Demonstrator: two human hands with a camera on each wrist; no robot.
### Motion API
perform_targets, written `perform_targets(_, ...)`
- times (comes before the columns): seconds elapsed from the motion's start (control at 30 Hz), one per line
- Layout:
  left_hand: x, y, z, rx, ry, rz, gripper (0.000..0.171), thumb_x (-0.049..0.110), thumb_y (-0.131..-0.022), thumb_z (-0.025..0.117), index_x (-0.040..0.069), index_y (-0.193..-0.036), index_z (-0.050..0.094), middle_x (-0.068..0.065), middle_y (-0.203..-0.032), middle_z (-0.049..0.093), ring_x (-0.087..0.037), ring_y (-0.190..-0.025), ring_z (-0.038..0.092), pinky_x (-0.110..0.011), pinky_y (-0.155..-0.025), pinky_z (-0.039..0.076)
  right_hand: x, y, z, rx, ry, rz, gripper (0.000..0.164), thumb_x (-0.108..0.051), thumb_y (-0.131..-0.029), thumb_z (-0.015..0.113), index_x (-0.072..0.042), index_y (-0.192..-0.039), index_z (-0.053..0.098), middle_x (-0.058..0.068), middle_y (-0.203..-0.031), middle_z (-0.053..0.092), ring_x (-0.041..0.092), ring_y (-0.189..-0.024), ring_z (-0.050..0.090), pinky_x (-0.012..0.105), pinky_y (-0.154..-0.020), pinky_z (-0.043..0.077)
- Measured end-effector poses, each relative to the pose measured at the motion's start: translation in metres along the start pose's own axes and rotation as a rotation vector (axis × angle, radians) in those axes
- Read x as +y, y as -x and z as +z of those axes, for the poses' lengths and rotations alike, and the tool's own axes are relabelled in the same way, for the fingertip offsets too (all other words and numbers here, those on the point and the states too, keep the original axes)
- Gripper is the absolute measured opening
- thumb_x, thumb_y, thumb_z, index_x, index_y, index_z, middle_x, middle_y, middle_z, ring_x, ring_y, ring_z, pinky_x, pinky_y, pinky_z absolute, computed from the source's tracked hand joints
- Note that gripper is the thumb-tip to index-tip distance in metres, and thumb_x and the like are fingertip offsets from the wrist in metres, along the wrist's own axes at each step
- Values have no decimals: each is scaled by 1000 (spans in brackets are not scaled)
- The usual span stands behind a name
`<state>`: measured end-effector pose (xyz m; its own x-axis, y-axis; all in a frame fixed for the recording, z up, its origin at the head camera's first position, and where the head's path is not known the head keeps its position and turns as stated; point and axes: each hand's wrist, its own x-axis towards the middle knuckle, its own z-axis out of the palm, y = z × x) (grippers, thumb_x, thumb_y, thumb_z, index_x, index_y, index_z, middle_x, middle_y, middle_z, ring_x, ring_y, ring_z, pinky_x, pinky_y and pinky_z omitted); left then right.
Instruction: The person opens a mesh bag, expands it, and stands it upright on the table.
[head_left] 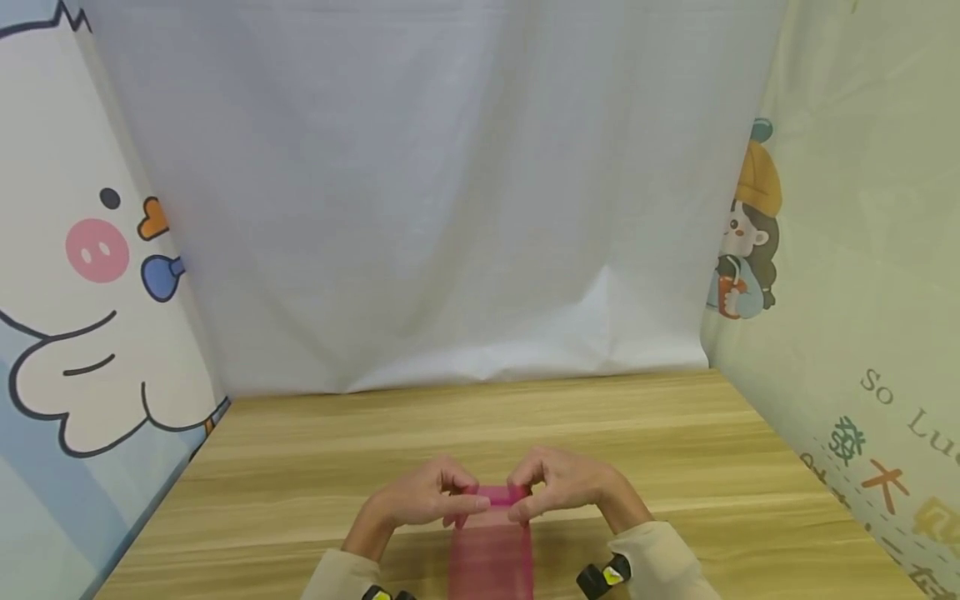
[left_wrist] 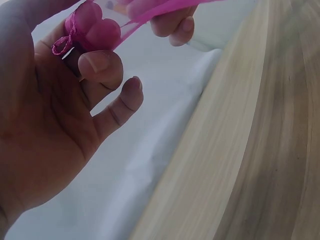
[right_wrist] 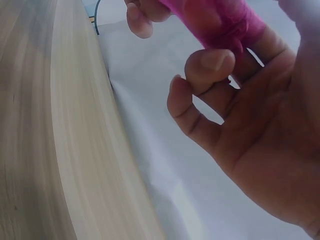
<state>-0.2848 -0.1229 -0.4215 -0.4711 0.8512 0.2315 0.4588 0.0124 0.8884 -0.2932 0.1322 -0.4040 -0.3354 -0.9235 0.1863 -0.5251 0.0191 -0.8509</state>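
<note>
A sheer pink drawstring pouch (head_left: 491, 554) hangs between both hands in the head view, its lower part running out of the bottom edge. At its upper left corner my left hand (head_left: 427, 496) pinches the fabric, and my right hand (head_left: 566, 483) grips the upper right corner. The left wrist view shows pink mesh (left_wrist: 102, 35) drawn over some left fingertips, with a looped cord (left_wrist: 64, 45) beside them. Similar mesh (right_wrist: 215, 22) covers fingers in the right wrist view, near a knot of cord. Whether anything lies inside the pouch I cannot tell.
Under the hands is a wood-grain table (head_left: 315, 446). A white cloth (head_left: 420, 208) hangs behind its far edge. Printed sheets stand at both sides, a cartoon figure (head_left: 67, 167) on the left and a cartoon girl (head_left: 750, 233) on the right.
</note>
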Motion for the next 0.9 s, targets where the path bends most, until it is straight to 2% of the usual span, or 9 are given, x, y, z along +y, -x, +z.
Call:
perform_targets(0.23,2,-1,2,0,-8,4,40,16,-100,59,5,-62,58,10,-55,45,1,-49,31,-19,-45,26,3,1,0,8,-22,2,28,-13,-91,68,-2,-66,63,5,-62,54,0,-61,42,17,-55,34)
perform_targets(0.53,3,-2,2,-2,-31,-20,40,18,-100,60,6,-62,64,13,-56,41,0,-50,30,-20,-47,27,4,2,1,18,19,58,30,-18,-91,68,-2,-66,65,-10,-64,56,-2,-55,44,19,-45,37)
perform_targets(0.67,2,-2,1,-10,-43,-44,41,20,-101,60,6,-62,65,13,-56,42,0,-52,29,-18,-51,29,5,3,1,26,36,77,31,-19,-92,68,-3,-65,64,-14,-63,50,-2,-55,39,17,-48,32)
perform_targets(0.9,1,-2,2,12,-69,-49,43,22,-101,60,6,-61,65,14,-54,39,1,-49,28,-19,-47,24,5,2,2,37,64,62,33,-20,-91,70,-8,-62,59,-16,-62,45,-3,-57,36,16,-51,28)
